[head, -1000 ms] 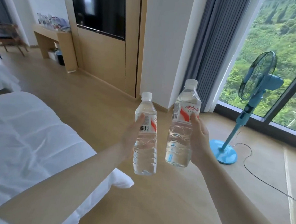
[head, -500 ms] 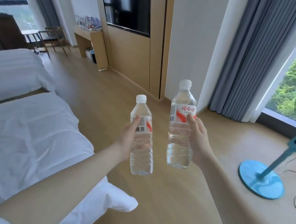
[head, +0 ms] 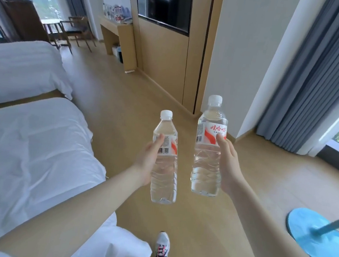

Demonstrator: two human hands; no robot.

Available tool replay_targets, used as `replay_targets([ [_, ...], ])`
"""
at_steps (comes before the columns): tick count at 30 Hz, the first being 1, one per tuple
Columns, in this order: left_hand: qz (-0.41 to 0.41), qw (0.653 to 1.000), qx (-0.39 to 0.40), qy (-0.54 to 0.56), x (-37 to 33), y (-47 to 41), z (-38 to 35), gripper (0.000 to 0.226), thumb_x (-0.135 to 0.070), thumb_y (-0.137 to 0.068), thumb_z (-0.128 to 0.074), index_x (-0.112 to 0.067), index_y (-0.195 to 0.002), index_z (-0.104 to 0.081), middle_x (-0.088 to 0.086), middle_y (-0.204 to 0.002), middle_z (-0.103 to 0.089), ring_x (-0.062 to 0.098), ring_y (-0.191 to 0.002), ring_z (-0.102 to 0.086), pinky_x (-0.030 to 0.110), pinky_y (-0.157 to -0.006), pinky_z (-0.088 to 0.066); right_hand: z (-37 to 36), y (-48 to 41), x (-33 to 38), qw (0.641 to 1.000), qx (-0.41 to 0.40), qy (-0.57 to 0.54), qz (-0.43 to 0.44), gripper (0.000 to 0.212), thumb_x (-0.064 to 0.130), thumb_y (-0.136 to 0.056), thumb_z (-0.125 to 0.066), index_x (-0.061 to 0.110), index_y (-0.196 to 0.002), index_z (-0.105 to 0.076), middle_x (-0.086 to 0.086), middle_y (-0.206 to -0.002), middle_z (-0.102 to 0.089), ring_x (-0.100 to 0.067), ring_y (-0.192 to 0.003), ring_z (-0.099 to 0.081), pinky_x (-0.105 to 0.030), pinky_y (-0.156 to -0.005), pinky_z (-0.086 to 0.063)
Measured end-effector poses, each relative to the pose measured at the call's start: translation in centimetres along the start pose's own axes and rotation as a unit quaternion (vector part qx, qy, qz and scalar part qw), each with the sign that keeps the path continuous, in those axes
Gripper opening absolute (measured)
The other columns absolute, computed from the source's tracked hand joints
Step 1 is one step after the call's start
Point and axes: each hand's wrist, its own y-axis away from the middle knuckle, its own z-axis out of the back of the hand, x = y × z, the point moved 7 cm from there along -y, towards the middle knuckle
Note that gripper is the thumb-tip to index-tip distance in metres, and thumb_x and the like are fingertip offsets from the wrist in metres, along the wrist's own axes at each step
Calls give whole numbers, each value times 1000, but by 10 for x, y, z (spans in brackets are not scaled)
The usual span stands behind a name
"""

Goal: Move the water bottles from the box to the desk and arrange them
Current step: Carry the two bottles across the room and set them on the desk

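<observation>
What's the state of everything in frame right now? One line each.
left water bottle: capped, nearly upright, held in the air
right water bottle: capped, upright, held in the air
left hand: grips left water bottle
right hand: grips right water bottle
desk: far across the room, bottle-like items on top
TV: screen dark
fan: only base and pole in view

Two water bottles, the left bottle [head: 164,169] and the right bottle [head: 207,165], are well short of the desk [head: 120,30]. Two hands hold one each: left hand [head: 147,163], right hand [head: 228,165]. There are two beds left of the desk, the near bed [head: 28,145] and the far bed [head: 19,66]. One fan base [head: 317,240] and one shoe [head: 162,250] are in view. On the desk is one cluster of bottles [head: 116,12], too small to count.
</observation>
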Motion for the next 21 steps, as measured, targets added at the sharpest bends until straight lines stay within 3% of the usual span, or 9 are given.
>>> replay_targets([
  [2,-13,1000,9,7,-13,-32,1,49,-61,-90,-51,-19,-109,-68,9,-96,-72,26,-80,-68,36,-63,-54,-8,-31,6,1000,4,14,10,30,50,-88,-57,24,-99,-62,3,-74,-73,-12,-63,-70,-22,-49,-52],
  [5,-29,999,22,23,-41,-90,1,49,-60,-91,-50,-17,-106,-68,9,-90,-72,26,-77,-68,40,-69,-55,-24,-87,18,999,15,33,20,38,53,-79,-60,20,-97,-63,-4,-79,-73,-18,-64,-70,-27,-50,-53],
  [7,-35,999,21,26,-64,-131,2,50,-60,-90,-51,-16,-107,-68,9,-90,-72,26,-78,-68,42,-72,-54,-36,-129,26,998,18,49,24,35,51,-84,-62,19,-97,-64,-6,-80,-73,-19,-64,-70,-26,-51,-53],
  [9,-41,999,13,26,-88,-168,6,51,-61,-90,-51,-16,-105,-69,8,-87,-73,24,-73,-70,37,-66,-56,-48,-171,32,998,19,63,20,33,48,-90,-60,17,-98,-66,-4,-78,-73,-18,-65,-70,-25,-52,-53],
  [12,-51,998,7,27,-118,-216,15,53,-63,-88,-51,-15,-105,-69,6,-85,-74,23,-73,-71,33,-62,-56,-68,-224,38,997,26,74,15,42,51,-88,-60,13,-104,-65,-6,-81,-73,-22,-68,-71,-28,-54,-54],
  [17,-64,997,-14,35,-157,-277,33,52,-60,-88,-54,-13,-109,-64,7,-84,-74,24,-72,-72,32,-57,-56,-102,-290,44,996,43,80,16,69,66,-65,-63,13,-110,-62,-5,-85,-73,-23,-74,-72,-32,-61,-56],
  [21,-66,996,-27,52,-176,-317,50,54,-61,-88,-53,-14,-112,-63,9,-89,-74,27,-77,-72,37,-63,-57,-126,-341,45,995,54,88,10,68,66,-70,-59,15,-116,-60,-4,-91,-74,-22,-77,-73,-30,-61,-56],
])
